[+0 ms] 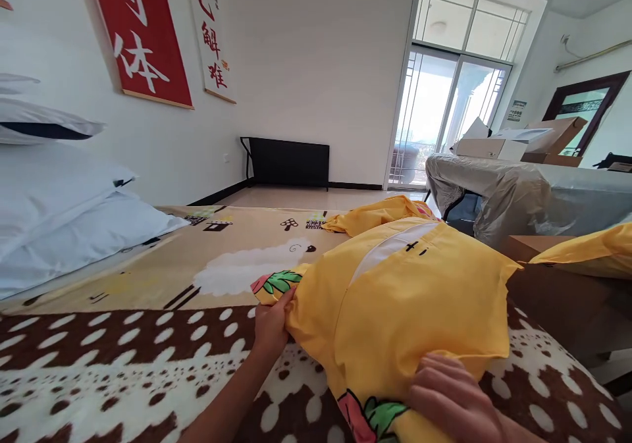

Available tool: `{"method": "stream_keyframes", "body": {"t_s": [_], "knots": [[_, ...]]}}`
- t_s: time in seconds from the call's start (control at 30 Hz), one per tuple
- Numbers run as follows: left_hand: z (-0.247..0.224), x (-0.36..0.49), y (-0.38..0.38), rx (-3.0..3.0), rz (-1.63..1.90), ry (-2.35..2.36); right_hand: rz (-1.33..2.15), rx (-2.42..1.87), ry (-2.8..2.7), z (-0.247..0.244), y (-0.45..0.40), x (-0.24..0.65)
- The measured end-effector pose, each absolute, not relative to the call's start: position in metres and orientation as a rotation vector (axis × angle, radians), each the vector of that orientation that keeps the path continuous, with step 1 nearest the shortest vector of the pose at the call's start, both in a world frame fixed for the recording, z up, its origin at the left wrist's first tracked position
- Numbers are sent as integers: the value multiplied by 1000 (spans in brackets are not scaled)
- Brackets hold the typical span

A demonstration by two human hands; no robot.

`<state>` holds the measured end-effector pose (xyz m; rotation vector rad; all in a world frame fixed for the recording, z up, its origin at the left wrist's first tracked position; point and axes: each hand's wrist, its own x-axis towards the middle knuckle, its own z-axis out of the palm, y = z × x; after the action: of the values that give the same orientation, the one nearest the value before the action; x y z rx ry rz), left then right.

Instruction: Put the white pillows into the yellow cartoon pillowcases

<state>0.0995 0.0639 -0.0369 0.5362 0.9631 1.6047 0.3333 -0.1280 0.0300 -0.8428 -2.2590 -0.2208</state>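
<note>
A puffed yellow pillow in a yellow case (419,298) lies on the bed, with a white gap showing along its upper side and red and green print at its corners. My left hand (274,321) is closed on the left edge of the yellow case, beside a printed corner. At the near right side my right hand (447,390) has its fingers curled round the lower edge of the same case. More yellow fabric (378,214) lies behind the pillow.
White pillows (64,206) are stacked at the left on the patterned blanket (148,357). Right of the bed are a cardboard box (557,298) with yellow cloth (592,249) and a plastic-covered table (582,186) bearing boxes. A black folded frame (289,162) leans by the wall.
</note>
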Motion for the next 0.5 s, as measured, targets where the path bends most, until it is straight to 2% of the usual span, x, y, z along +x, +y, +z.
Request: {"method": "stream_keyframes", "body": {"t_s": [0.13, 0.27, 0.37, 0.5], "knots": [[-6, 101, 34, 877, 1533, 876, -311, -852, -2118, 64, -100, 333], [23, 111, 7, 1207, 1429, 882, -323, -773, -2243, 104, -65, 316], [39, 119, -10, 1381, 1419, 892, -72, -797, -2345, 125, -45, 299], [43, 123, -19, 1403, 1517, 913, 342, -863, -2413, 126, -21, 286]]}}
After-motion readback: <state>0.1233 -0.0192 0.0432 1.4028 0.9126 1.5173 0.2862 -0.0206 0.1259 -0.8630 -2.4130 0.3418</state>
